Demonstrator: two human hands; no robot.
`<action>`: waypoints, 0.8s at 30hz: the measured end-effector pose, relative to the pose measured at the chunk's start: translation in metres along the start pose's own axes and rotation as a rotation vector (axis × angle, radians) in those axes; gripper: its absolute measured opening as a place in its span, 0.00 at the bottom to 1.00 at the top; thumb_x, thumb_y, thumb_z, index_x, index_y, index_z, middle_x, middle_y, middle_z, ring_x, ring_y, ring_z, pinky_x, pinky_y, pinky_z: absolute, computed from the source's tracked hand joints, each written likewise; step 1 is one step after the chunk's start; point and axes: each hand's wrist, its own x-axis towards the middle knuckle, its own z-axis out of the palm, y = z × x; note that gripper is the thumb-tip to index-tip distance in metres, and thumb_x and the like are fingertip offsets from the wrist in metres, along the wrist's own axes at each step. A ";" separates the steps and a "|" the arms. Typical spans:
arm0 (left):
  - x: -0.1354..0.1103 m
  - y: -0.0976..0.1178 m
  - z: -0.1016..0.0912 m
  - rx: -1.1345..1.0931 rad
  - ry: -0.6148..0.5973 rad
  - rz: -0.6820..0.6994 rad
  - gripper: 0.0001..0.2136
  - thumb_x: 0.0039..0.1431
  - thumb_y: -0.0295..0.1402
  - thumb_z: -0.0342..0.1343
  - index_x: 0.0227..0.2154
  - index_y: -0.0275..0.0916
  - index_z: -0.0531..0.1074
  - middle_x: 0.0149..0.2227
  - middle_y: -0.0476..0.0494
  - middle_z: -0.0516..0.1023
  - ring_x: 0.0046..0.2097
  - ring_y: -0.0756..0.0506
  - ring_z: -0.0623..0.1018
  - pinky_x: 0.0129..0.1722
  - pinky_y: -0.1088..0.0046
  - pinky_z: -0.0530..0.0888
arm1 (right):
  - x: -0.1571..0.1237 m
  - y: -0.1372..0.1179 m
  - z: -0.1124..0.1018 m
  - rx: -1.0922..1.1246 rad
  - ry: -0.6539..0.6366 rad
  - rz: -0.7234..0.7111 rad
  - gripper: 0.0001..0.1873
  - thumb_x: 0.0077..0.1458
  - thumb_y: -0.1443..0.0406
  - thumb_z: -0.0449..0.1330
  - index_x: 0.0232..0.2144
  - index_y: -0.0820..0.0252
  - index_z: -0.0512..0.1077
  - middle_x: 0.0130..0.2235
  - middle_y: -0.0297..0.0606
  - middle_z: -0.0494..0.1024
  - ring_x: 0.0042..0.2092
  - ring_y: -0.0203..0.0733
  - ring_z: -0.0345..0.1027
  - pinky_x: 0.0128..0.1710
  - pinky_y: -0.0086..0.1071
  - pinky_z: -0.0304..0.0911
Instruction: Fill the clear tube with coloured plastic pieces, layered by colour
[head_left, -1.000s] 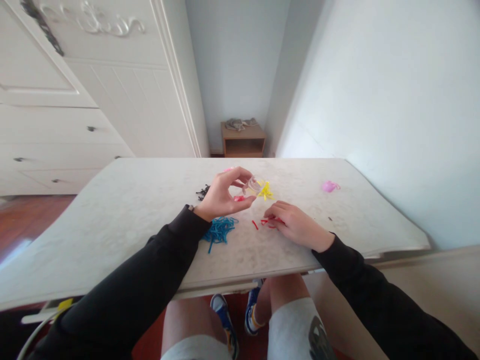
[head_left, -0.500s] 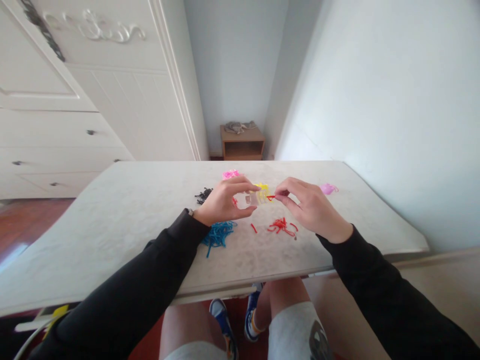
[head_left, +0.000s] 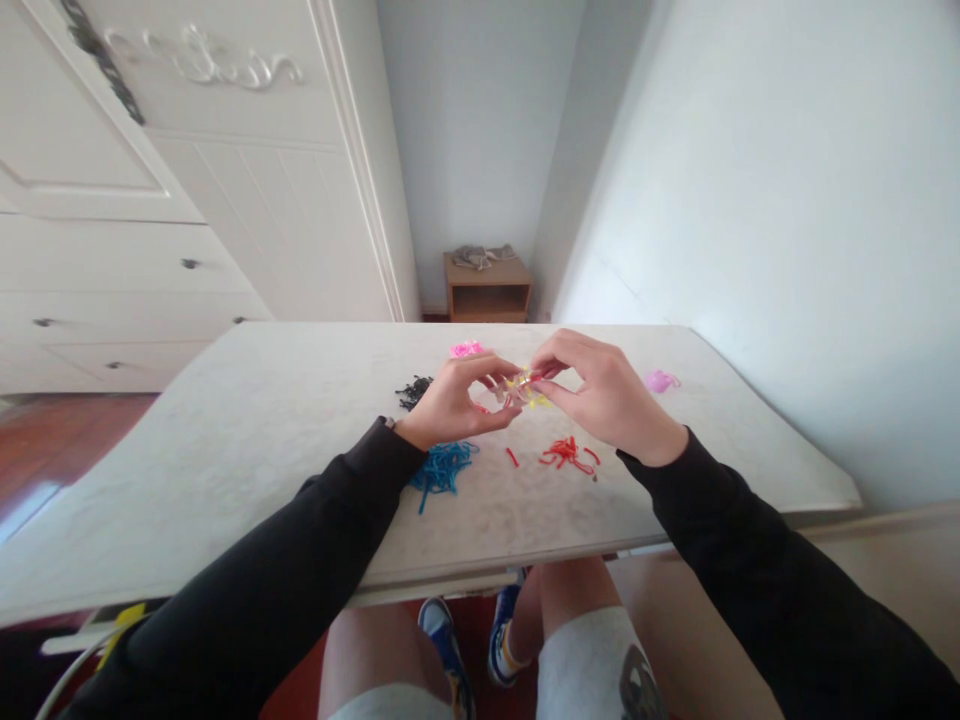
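Above the middle of the table, my left hand (head_left: 459, 398) is closed round a small clear bottle (head_left: 501, 394) lying on its side, its mouth facing right. Some red shows inside it. My right hand (head_left: 596, 390) pinches a red string (head_left: 535, 378) right at the bottle's mouth; how far the string reaches in is too small to tell. Below the hands lies a pile of red strings (head_left: 568, 453), with one loose red piece (head_left: 512, 457) to its left. Blue strings (head_left: 442, 470) are heaped under my left wrist. Yellow pieces (head_left: 541, 401) show behind the bottle, partly hidden.
Black strings (head_left: 412, 392) and a pink pile (head_left: 466, 349) lie behind my left hand. A small purple-pink item (head_left: 661, 381) rests at the table's right. The pale table (head_left: 247, 450) stands beside a white wall, with a wooden cabinet (head_left: 489, 276) beyond it.
My right hand has moved left and slightly up, bringing the red string to the bottle's mouth. The bottle has tilted a little in my left hand. The view has shifted slightly.
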 end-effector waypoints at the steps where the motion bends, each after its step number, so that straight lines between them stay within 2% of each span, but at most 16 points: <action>1: 0.000 0.001 0.000 -0.012 0.006 -0.015 0.13 0.53 0.31 0.67 0.43 0.37 0.78 0.38 0.44 0.83 0.36 0.49 0.80 0.39 0.73 0.79 | 0.001 -0.001 -0.002 0.007 0.012 0.003 0.07 0.58 0.73 0.63 0.34 0.56 0.72 0.37 0.34 0.78 0.39 0.41 0.74 0.41 0.35 0.70; 6: 0.002 0.001 -0.001 -0.060 0.090 -0.110 0.15 0.52 0.34 0.69 0.42 0.36 0.78 0.40 0.42 0.83 0.38 0.48 0.81 0.39 0.72 0.80 | -0.003 0.002 -0.007 -0.072 0.192 0.074 0.05 0.58 0.71 0.63 0.34 0.55 0.72 0.35 0.35 0.77 0.37 0.42 0.72 0.40 0.37 0.69; 8: 0.002 0.000 -0.001 -0.077 0.164 -0.141 0.16 0.52 0.35 0.69 0.43 0.37 0.77 0.40 0.42 0.83 0.39 0.48 0.81 0.39 0.72 0.80 | -0.013 0.008 0.002 -0.120 0.190 0.152 0.06 0.58 0.70 0.63 0.30 0.55 0.72 0.32 0.35 0.77 0.35 0.42 0.71 0.39 0.38 0.67; 9: 0.001 -0.001 0.000 -0.077 0.201 -0.154 0.16 0.53 0.36 0.69 0.43 0.37 0.76 0.40 0.43 0.83 0.39 0.48 0.81 0.39 0.72 0.80 | -0.020 0.011 0.009 -0.136 0.114 0.186 0.08 0.57 0.70 0.65 0.28 0.56 0.72 0.31 0.35 0.76 0.35 0.43 0.70 0.38 0.39 0.67; 11: 0.001 -0.002 0.000 -0.058 0.245 -0.168 0.15 0.53 0.36 0.69 0.42 0.37 0.75 0.39 0.43 0.82 0.39 0.48 0.81 0.39 0.72 0.80 | -0.035 0.014 0.028 -0.179 -0.127 0.235 0.09 0.53 0.68 0.70 0.26 0.57 0.73 0.31 0.38 0.78 0.38 0.46 0.72 0.41 0.41 0.66; 13: 0.001 -0.001 0.001 -0.034 0.244 -0.155 0.15 0.53 0.35 0.68 0.41 0.37 0.75 0.39 0.43 0.82 0.39 0.48 0.81 0.39 0.72 0.80 | -0.049 0.012 0.047 -0.207 -0.269 0.274 0.11 0.53 0.64 0.72 0.26 0.57 0.74 0.32 0.40 0.78 0.41 0.49 0.72 0.42 0.42 0.67; 15: 0.000 0.000 0.001 -0.012 0.224 -0.120 0.15 0.52 0.34 0.68 0.41 0.37 0.75 0.39 0.43 0.81 0.39 0.48 0.80 0.39 0.72 0.80 | -0.057 0.005 0.061 -0.229 -0.301 0.283 0.08 0.57 0.65 0.69 0.28 0.58 0.75 0.34 0.41 0.78 0.43 0.49 0.71 0.44 0.42 0.67; 17: 0.000 0.001 0.001 0.012 0.207 -0.092 0.15 0.52 0.33 0.68 0.42 0.37 0.75 0.40 0.43 0.81 0.39 0.48 0.80 0.40 0.71 0.81 | -0.060 -0.002 0.066 -0.250 -0.320 0.273 0.07 0.61 0.68 0.65 0.29 0.59 0.76 0.35 0.41 0.78 0.44 0.49 0.71 0.46 0.42 0.66; 21: 0.000 0.002 0.001 0.048 0.194 -0.071 0.14 0.53 0.33 0.68 0.42 0.37 0.75 0.39 0.45 0.80 0.38 0.49 0.80 0.40 0.71 0.81 | -0.061 -0.001 0.051 -0.261 -0.341 0.269 0.09 0.63 0.70 0.63 0.29 0.59 0.75 0.37 0.41 0.78 0.46 0.48 0.71 0.47 0.40 0.66; 24: 0.001 0.001 0.000 0.045 0.187 -0.042 0.14 0.53 0.32 0.68 0.42 0.36 0.75 0.39 0.45 0.81 0.37 0.50 0.80 0.39 0.72 0.80 | -0.068 0.014 0.028 -0.294 -0.227 0.318 0.08 0.61 0.71 0.63 0.29 0.59 0.75 0.36 0.40 0.78 0.45 0.48 0.71 0.46 0.40 0.66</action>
